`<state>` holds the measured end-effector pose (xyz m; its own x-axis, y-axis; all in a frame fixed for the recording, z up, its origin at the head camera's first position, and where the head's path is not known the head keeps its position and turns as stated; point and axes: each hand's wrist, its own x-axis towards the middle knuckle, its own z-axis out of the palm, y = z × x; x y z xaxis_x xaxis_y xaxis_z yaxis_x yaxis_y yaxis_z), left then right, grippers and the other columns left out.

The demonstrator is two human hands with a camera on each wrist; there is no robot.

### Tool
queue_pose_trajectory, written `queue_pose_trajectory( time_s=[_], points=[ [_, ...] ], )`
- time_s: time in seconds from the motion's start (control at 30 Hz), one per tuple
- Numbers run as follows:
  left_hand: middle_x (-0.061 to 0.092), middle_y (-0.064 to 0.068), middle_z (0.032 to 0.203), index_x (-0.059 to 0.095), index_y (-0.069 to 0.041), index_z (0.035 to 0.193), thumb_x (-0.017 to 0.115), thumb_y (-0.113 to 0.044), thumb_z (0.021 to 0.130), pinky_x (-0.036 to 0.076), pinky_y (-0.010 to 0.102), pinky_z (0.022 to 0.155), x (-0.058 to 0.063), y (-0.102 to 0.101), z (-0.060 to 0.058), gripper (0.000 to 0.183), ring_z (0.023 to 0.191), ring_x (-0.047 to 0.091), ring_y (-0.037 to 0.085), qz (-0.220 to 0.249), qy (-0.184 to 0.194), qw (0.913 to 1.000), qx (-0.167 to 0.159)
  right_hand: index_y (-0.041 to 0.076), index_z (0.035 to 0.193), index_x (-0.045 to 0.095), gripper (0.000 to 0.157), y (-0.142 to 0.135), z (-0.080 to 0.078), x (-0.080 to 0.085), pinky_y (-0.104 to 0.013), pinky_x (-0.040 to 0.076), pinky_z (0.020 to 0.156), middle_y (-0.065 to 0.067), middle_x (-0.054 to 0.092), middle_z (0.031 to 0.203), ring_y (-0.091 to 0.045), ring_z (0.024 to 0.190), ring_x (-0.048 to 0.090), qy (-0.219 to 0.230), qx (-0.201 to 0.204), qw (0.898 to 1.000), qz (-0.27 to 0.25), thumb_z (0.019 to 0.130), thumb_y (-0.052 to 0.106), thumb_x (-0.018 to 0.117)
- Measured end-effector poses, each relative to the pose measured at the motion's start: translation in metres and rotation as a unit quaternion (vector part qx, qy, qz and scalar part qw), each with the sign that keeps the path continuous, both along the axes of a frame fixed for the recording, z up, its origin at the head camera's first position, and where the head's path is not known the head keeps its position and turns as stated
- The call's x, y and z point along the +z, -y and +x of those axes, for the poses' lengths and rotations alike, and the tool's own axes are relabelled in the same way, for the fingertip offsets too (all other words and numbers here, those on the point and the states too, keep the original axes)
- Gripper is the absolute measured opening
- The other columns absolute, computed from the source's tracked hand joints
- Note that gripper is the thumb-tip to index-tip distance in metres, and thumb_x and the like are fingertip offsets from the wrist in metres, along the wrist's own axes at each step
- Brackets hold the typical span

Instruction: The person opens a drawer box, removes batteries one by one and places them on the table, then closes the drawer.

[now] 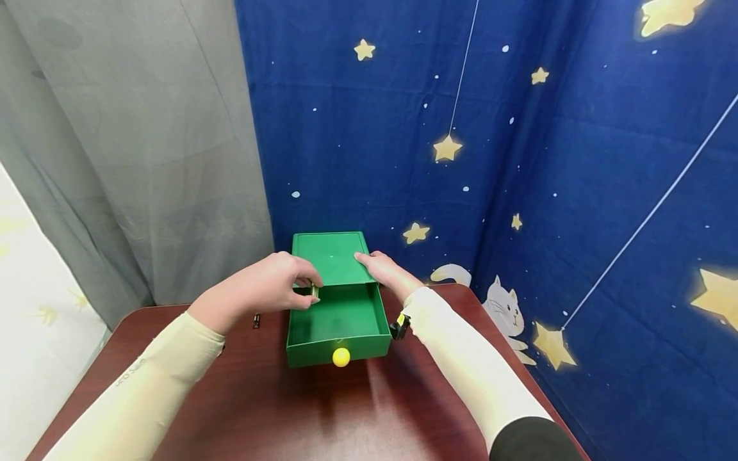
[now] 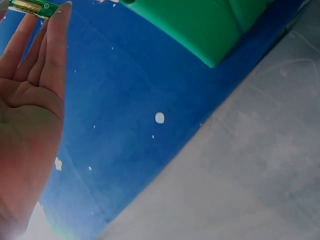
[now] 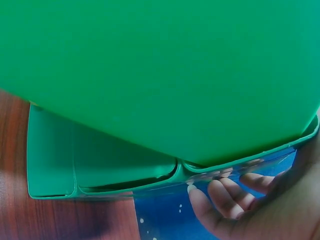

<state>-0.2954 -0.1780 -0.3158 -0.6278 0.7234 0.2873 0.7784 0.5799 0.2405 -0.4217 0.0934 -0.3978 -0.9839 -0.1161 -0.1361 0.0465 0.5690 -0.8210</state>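
Note:
My left hand [image 1: 277, 282] pinches a small battery [image 1: 314, 292] between thumb and fingertips, over the left rear part of the pulled-out drawer [image 1: 340, 349]. In the left wrist view the battery [image 2: 35, 8] shows a green and gold wrapper, cut off by the frame's corner. The drawer belongs to a green box [image 1: 331, 256] and has a round yellow knob [image 1: 341, 357] on its front. My right hand [image 1: 385, 266] grips the box's right edge, thumb on top. In the right wrist view its fingers [image 3: 227, 197] curl up against the box's side.
Another small battery [image 1: 256, 321] lies on the reddish-brown table [image 1: 242, 384], left of the drawer. Behind the table hang a blue star-patterned curtain [image 1: 375, 128] and a grey curtain [image 1: 161, 147]. A black device [image 1: 400, 327] sits under the right wrist, beside the drawer.

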Motion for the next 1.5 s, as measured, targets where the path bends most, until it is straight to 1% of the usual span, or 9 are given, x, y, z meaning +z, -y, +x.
queue_pose_trajectory(
  time_s=[0.2,0.4,0.5,0.57,0.63,0.83,1.0,1.2,1.5],
  points=[
    [0.080,-0.011,0.109,0.086,-0.017,0.111,0.082,-0.016,0.096,0.064,0.042,0.090,0.007,0.014,0.004,0.016,0.099,0.078,0.014,0.021,0.009,0.9995,0.020,-0.001,0.162,0.048,0.077,0.000,-0.001,-0.001,-0.051,0.047,0.118,-0.022,0.055,0.159,-0.037,0.143,0.057,0.001,0.000,1.000,-0.004,0.112,0.057,0.055],
    [0.080,-0.006,0.114,0.085,-0.015,0.115,0.081,-0.016,0.097,0.064,0.048,0.092,0.012,0.029,0.007,0.019,0.103,0.080,0.019,0.029,0.024,0.9981,0.050,0.000,0.161,0.049,0.076,0.001,-0.001,0.000,-0.050,0.048,0.117,-0.021,0.057,0.157,-0.035,0.141,0.058,0.003,-0.003,1.000,-0.003,0.112,0.058,0.055],
    [0.081,-0.005,0.114,0.085,-0.014,0.116,0.081,-0.014,0.096,0.064,0.048,0.092,0.011,0.038,0.006,0.020,0.103,0.079,0.018,0.032,0.022,0.9971,0.065,0.000,0.160,0.050,0.075,0.001,-0.001,0.000,-0.050,0.048,0.117,-0.021,0.058,0.156,-0.035,0.140,0.058,0.000,-0.005,1.000,-0.002,0.112,0.057,0.055],
    [0.081,-0.006,0.114,0.085,-0.015,0.115,0.082,-0.014,0.095,0.064,0.047,0.092,0.010,0.043,0.006,0.021,0.102,0.079,0.015,0.033,0.017,0.9964,0.076,0.000,0.161,0.049,0.075,0.002,-0.001,0.000,-0.049,0.047,0.118,-0.021,0.057,0.158,-0.035,0.142,0.057,-0.001,-0.004,1.000,-0.001,0.112,0.057,0.055],
    [0.081,-0.006,0.114,0.085,-0.016,0.114,0.083,-0.015,0.094,0.064,0.046,0.092,0.010,0.047,0.005,0.020,0.102,0.079,0.015,0.029,0.010,0.9958,0.087,0.000,0.162,0.049,0.076,0.002,0.000,0.000,-0.049,0.047,0.119,-0.021,0.056,0.159,-0.035,0.144,0.056,-0.002,-0.005,1.000,0.003,0.112,0.057,0.054],
    [0.080,-0.005,0.113,0.084,-0.015,0.115,0.081,-0.015,0.094,0.063,0.050,0.091,0.012,0.060,0.007,0.022,0.102,0.079,0.022,0.013,-0.012,0.9938,0.109,0.001,0.163,0.047,0.076,0.003,0.002,0.002,-0.049,0.047,0.119,-0.020,0.055,0.160,-0.035,0.144,0.056,0.004,-0.007,1.000,0.007,0.112,0.057,0.054],
    [0.080,-0.003,0.113,0.084,-0.014,0.115,0.081,-0.014,0.095,0.062,0.050,0.091,0.008,0.070,0.006,0.021,0.102,0.077,0.022,0.001,-0.022,0.9916,0.127,0.001,0.162,0.049,0.076,0.002,0.000,-0.001,-0.049,0.048,0.118,-0.020,0.057,0.158,-0.035,0.142,0.058,0.007,-0.008,1.000,0.003,0.112,0.058,0.056],
    [0.079,-0.001,0.111,0.083,-0.012,0.115,0.080,-0.013,0.095,0.061,0.052,0.091,-0.001,0.081,0.002,0.020,0.103,0.076,0.027,-0.010,-0.032,0.9890,0.144,0.000,0.160,0.050,0.076,0.002,-0.001,-0.002,-0.050,0.048,0.117,-0.022,0.058,0.156,-0.036,0.141,0.059,0.001,-0.006,1.000,0.000,0.112,0.057,0.055],
    [0.079,0.006,0.117,0.082,-0.008,0.119,0.082,-0.010,0.094,0.061,0.054,0.091,-0.012,0.097,-0.004,0.025,0.103,0.075,0.027,-0.006,-0.032,0.9879,0.152,0.000,0.164,0.045,0.078,0.002,0.001,-0.001,-0.050,0.047,0.119,-0.022,0.054,0.161,-0.036,0.144,0.056,0.000,-0.006,1.000,0.003,0.112,0.058,0.054]
  ],
)
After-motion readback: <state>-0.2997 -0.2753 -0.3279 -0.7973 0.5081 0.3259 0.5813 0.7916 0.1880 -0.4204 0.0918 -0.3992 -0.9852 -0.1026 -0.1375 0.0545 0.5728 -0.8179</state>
